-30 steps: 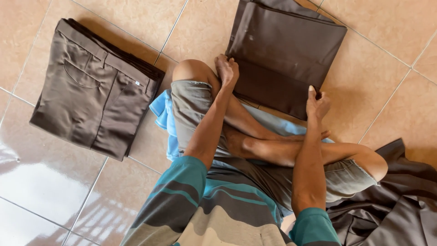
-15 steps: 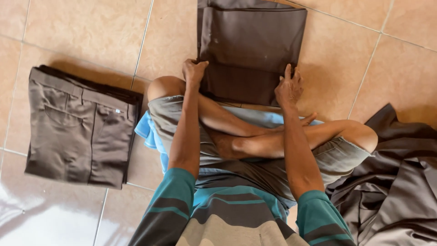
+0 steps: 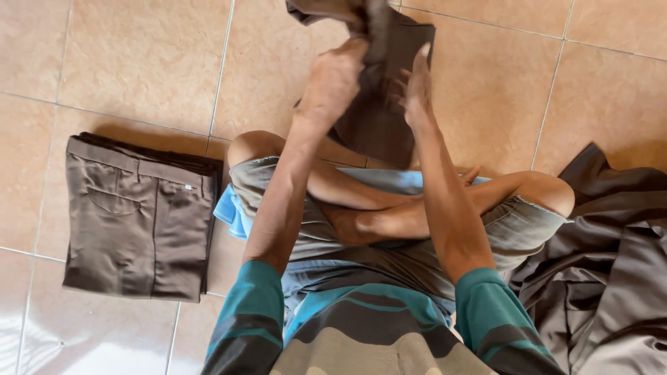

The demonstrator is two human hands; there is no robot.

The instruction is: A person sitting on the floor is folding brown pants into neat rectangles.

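Tiled floor (image 3: pixel 125 62), left hand (image 3: pixel 332 83) now clenched on lifted brown trousers (image 3: pixel 379 104), right hand (image 3: pixel 417 90) flat, fingers open against them.

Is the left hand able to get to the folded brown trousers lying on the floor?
Probably yes: bare floor tile lies between the left hand and the folded brown trousers, but that hand is gripping the dark brown garment.
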